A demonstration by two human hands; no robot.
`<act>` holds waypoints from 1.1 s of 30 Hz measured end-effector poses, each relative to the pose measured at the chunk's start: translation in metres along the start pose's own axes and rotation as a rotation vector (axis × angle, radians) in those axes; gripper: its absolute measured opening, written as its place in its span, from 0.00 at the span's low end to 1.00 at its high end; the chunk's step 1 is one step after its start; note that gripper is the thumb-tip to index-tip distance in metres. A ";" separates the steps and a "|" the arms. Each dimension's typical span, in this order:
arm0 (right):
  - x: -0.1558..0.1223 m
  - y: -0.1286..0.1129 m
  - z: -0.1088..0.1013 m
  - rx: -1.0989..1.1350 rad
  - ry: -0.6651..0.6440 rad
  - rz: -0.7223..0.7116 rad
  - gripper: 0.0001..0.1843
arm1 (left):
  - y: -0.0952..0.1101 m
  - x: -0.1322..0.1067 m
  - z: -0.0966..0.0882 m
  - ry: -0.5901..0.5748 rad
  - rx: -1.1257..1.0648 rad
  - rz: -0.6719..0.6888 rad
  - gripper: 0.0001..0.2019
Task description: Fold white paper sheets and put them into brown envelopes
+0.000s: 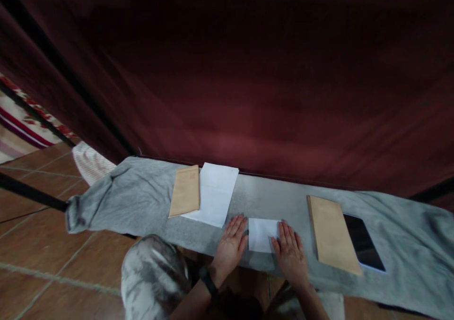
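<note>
A small white rectangle of paper (261, 235), perhaps folded, lies flat on the grey cloth in front of me. My left hand (231, 239) rests beside its left edge, palm down with the fingers stretched out. On the paper's right edge lies my right hand (290, 249), flat, the fingers extended and the thumb over the sheet. Neither hand grasps anything. Beyond my left hand are larger white sheets (217, 192), with a brown envelope (186, 192) overlapping their left side.
A grey cloth (273, 194) covers the long narrow surface. To the right, a stack of brown envelopes (331, 232) lies against a dark-screened tablet or phone (363, 242). A dark red fabric (248, 98) hangs behind. Dark metal bars (31, 191) stand at the left above the tiled floor (42, 249).
</note>
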State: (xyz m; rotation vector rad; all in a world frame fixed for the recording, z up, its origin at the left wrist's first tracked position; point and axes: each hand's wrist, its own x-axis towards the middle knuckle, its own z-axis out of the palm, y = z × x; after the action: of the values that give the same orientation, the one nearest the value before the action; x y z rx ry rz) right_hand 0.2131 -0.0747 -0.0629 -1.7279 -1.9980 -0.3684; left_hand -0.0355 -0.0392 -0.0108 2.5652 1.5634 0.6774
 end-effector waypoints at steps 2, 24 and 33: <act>-0.001 0.000 0.001 0.005 -0.002 0.015 0.35 | -0.011 0.006 -0.002 0.055 0.035 -0.049 0.27; 0.000 -0.001 0.002 0.046 -0.012 0.068 0.35 | -0.156 -0.023 -0.090 -0.024 0.307 -0.353 0.19; 0.000 -0.001 -0.001 0.024 0.018 0.002 0.34 | -0.106 -0.013 -0.103 0.085 0.409 -0.210 0.13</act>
State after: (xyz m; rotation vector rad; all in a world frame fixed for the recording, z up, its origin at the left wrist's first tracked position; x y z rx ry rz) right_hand 0.2126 -0.0756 -0.0625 -1.7054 -1.9803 -0.3566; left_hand -0.1694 -0.0166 0.0490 2.6006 2.1597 0.4937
